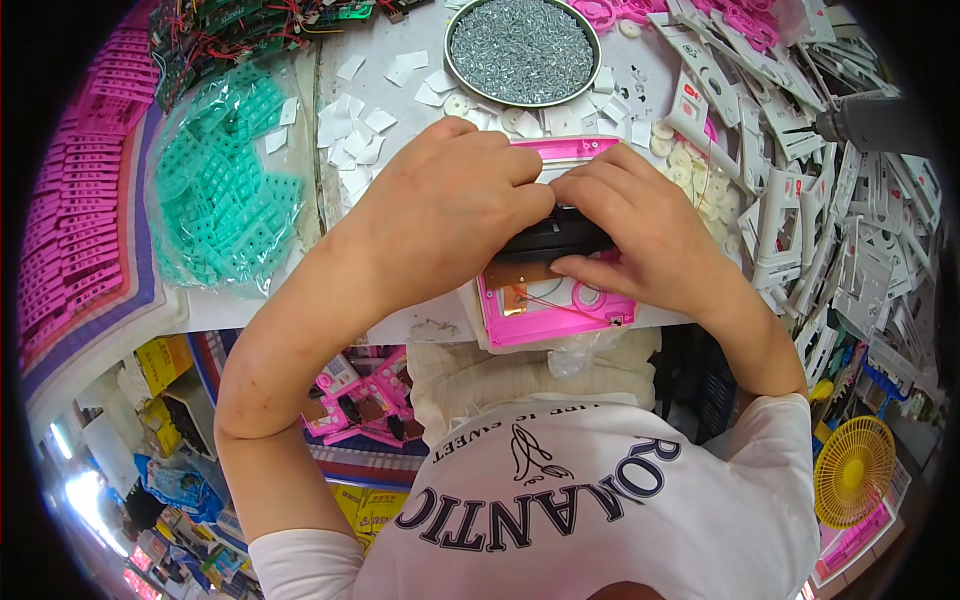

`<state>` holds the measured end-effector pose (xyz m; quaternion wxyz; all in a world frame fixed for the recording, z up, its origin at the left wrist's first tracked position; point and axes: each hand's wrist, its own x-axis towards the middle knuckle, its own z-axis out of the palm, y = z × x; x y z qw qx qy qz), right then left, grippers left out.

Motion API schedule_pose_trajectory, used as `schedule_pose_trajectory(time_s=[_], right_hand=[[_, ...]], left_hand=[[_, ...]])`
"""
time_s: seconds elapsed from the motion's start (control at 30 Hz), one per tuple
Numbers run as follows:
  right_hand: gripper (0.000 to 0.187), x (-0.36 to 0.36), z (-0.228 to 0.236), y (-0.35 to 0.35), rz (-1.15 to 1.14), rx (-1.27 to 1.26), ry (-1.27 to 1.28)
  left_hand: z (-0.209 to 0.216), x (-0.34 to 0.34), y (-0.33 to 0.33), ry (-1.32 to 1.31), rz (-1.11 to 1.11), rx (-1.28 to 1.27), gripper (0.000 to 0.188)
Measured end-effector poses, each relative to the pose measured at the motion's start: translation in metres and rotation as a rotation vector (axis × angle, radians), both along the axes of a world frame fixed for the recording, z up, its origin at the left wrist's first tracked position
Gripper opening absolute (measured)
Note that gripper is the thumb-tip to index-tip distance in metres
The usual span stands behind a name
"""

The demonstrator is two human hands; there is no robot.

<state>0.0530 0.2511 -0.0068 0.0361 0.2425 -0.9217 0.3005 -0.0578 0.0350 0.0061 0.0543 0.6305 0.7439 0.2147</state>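
Note:
A pink plastic housing point(520, 325) lies at the table's near edge with its inside facing up. Across its middle sits a long black plastic part point(555, 236). My right hand point(645, 225) grips this part, thumb on the near side and fingers on the far side. Over the housing's left side is my left hand point(450, 205), its fingers curled closed at the black part's far edge; what they pinch is hidden. Nearer me inside the housing are a brown board point(525, 274), a pink ring point(588, 297) and thin red wires point(545, 302).
A round tin of small screws point(520, 50) stands beyond my hands. White square pads point(355, 130) and cream discs point(700, 185) lie around. A bag of teal keypads point(225, 185) is left; white casings point(850, 260) and a dark power tool point(870, 125) are right.

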Motion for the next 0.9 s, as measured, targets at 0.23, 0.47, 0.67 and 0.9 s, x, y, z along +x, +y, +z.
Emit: schedule_pose_trajectory(time_s=[0.23, 0.47, 0.67, 0.9], right_hand=[[0.050, 0.001, 0.005, -0.001, 0.013, 0.063, 0.022], [0.048, 0.008, 0.002, -0.002, -0.009, 0.105, 0.082], [0.040, 0.009, 0.009, -0.009, -0.018, 0.229, 0.110], [0.034, 0.011, 0.013, -0.013, -0.023, 0.278, 0.140]], left_hand=[[0.010, 0.006, 0.004, 0.063, 0.029, -0.039, 0.011], [0.002, 0.016, -0.004, -0.085, 0.149, 0.037, 0.014], [0.003, 0.027, -0.012, -0.285, 0.232, 0.032, 0.016], [0.003, 0.017, 0.000, -0.788, 0.489, -0.141, 0.019]])
